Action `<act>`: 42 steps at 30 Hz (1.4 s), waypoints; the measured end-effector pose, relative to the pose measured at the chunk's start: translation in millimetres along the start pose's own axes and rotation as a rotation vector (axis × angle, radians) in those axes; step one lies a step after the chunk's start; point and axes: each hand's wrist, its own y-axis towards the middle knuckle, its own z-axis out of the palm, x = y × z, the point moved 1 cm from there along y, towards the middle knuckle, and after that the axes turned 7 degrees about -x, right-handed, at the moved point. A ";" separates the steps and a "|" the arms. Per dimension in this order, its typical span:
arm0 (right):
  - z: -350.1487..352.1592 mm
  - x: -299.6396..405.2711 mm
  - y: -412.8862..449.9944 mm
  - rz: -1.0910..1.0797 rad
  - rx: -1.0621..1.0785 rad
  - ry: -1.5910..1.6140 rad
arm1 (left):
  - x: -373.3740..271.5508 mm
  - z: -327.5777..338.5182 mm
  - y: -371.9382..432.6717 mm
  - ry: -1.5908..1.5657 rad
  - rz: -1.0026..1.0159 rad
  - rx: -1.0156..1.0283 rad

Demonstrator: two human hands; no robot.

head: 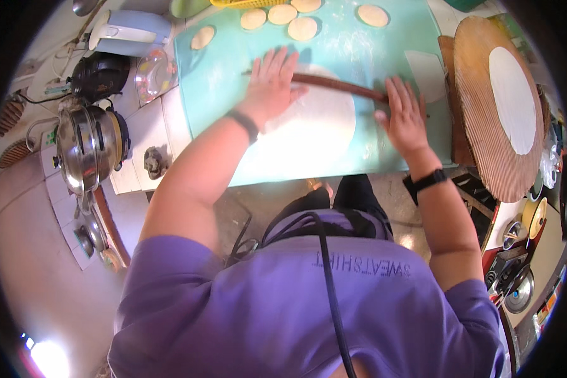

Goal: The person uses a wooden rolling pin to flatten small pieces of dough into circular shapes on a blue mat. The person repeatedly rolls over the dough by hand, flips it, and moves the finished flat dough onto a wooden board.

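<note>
A large thin round of dough (321,118) lies on a pale green mat (217,156), its near part washed out by glare. Across its far part runs a thin dark wooden rolling pin (340,85). My left hand (274,85) rests flat on the pin towards its left end, fingers extended and pointing away from me. On the pin's right part lies my right hand (404,111), palm down, its fingers stretched out. Several small dough discs (303,29) sit along the mat's far side, one more disc (373,15) stands apart to the right, and another (202,38) is at the left.
At the right, a round ridged board (472,113) bears a white dough round (512,99). A steel pot (87,146), a dark kettle (99,75), a blue-white appliance (132,33) and a glass bowl (156,75) stand left of the mat. A yellow basket (250,4) touches the far edge.
</note>
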 end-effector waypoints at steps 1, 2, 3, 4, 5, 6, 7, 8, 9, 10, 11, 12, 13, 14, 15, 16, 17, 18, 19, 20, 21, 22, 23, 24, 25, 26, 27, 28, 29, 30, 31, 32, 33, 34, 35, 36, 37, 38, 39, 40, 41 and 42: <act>0.0 -5.3 13.6 0.039 -0.037 -0.029 | -5.2 -7.8 21.9 -0.004 -0.075 0.003; -2.0 -7.7 23.3 0.100 -0.025 -0.029 | -10.0 -8.5 31.3 -0.016 -0.096 -0.012; 4.1 -15.7 35.0 0.107 -0.049 -0.054 | -14.7 -12.0 50.4 -0.032 -0.104 -0.051; 15.3 -25.8 36.3 0.110 -0.106 -0.002 | -21.1 -18.3 59.9 -0.051 -0.076 -0.075; 11.6 -37.0 36.2 0.108 -0.163 0.042 | -25.4 -29.1 58.8 -0.142 -0.068 -0.015; -13.7 -19.1 45.5 0.125 0.107 0.170 | -24.6 -43.4 53.5 -0.231 -0.069 0.032; -47.0 13.3 55.2 0.141 0.358 0.280 | -9.7 -29.9 33.1 -0.277 -0.095 -0.028; -34.3 13.0 35.6 -0.005 0.186 0.270 | -0.8 -9.9 8.7 -0.163 -0.061 -0.020; -21.3 5.5 9.9 -0.089 0.010 0.265 | -3.5 -9.8 -11.9 -0.185 0.000 0.013; 5.4 -6.3 -20.7 -0.156 -0.142 0.305 | -12.2 -15.7 -31.0 -0.228 0.012 0.082; 3.3 4.4 -39.9 -0.056 -0.080 0.228 | -5.1 -7.8 -59.9 -0.160 0.132 -0.005; -4.0 10.0 -52.9 -0.011 -0.056 0.206 | -5.2 -6.0 -83.5 -0.178 0.148 0.039; -24.2 20.1 -57.0 -0.025 -0.054 0.163 | -0.1 -3.6 -101.9 -0.294 0.183 0.007; -30.8 19.7 -61.5 -0.067 -0.079 0.083 | -4.5 -16.0 -106.9 -0.322 0.185 0.071; -35.9 20.5 -61.3 -0.066 -0.116 0.063 | -8.3 -29.8 -110.7 -0.298 0.174 0.119; -38.6 21.8 -59.3 -0.011 -0.004 0.059 | -5.6 -36.2 -110.9 -0.356 0.145 0.082; -40.5 22.2 -56.2 0.044 0.109 0.058 | -0.7 -39.4 -110.5 -0.416 0.116 0.046; -48.2 23.2 -53.2 0.024 0.082 0.066 | 5.8 -37.3 -113.2 -0.411 0.120 0.017; -57.2 25.6 -48.5 0.007 0.056 0.050 | 16.2 -32.2 -109.6 -0.477 -0.003 -0.052; -63.6 30.7 -48.4 0.071 0.101 0.115 | 27.3 -26.6 -107.9 -0.548 -0.125 -0.118; -71.5 32.4 -47.9 0.133 0.147 0.175 | 35.5 -17.2 -107.9 -0.554 -0.119 -0.153; -78.5 35.6 -49.6 0.191 0.171 0.199 | 44.3 -9.2 -110.9 -0.607 -0.321 -0.154; -86.1 39.0 -52.6 0.183 0.155 0.182 | 52.5 0.1 -112.0 -0.661 -0.524 -0.149; -90.5 44.8 -58.2 0.238 0.180 0.216 | 52.1 -3.1 -114.1 -0.669 -0.521 -0.159; -93.3 48.1 -62.3 0.295 0.209 0.253 | 50.4 -3.2 -119.9 -0.884 -0.713 -0.097; -93.6 48.7 -65.3 0.321 0.230 0.260 | 46.4 -2.9 -126.2 -1.097 -0.907 -0.025; -86.1 46.7 -70.8 0.312 0.247 0.269 | 43.1 -5.2 -134.4 -1.091 -0.929 -0.023; -75.6 41.2 -74.5 0.265 0.212 0.281 | 39.6 -5.7 -137.2 -1.285 -0.951 -0.013; -66.2 38.2 -81.2 0.215 0.187 0.300 | 38.8 -2.9 -141.8 -1.477 -0.985 -0.011; -65.0 40.2 -83.9 0.199 0.197 0.275 | 42.9 15.2 -148.8 -1.539 -0.936 -0.025; -65.1 40.1 -83.8 0.182 0.213 0.254 | 36.5 14.8 -149.2 -1.494 -0.942 -0.009; -61.2 34.1 -88.1 0.147 0.217 0.223 | 29.0 7.9 -147.8 -1.497 -0.902 0.001; -66.6 36.2 -83.8 0.123 0.250 0.182 | 25.9 1.2 -147.0 -1.500 -0.802 0.035; -71.1 37.7 -80.9 0.096 0.239 0.201 | 24.6 4.8 -146.3 -1.433 -0.804 0.044; -73.8 38.8 -73.6 0.187 0.314 0.225 | 24.0 4.6 -147.8 -1.426 -0.839 0.118; -71.0 31.8 -72.2 0.183 0.285 0.252 | 1.6 -14.9 -146.9 -1.369 -0.853 -0.047; -68.9 27.1 -71.6 0.170 0.252 0.281 | -0.1 -16.4 -148.2 -1.300 -0.855 0.059; -65.6 24.4 -68.5 0.178 0.268 0.295 | 3.9 -16.1 -146.5 -1.236 -0.846 0.165; -63.9 23.8 -63.8 0.185 0.277 0.304 | 7.0 -5.5 -147.8 -1.179 -0.889 0.221; -64.4 25.7 -59.0 0.164 0.286 0.319 | 8.4 10.3 -153.5 -1.127 -0.929 0.275; -61.7 26.1 -55.0 0.135 0.306 0.338 | 6.7 20.6 -157.0 -1.118 -0.970 0.262; -60.4 28.6 -53.0 0.129 0.321 0.335 | 2.5 23.0 -161.5 -0.954 -0.935 0.243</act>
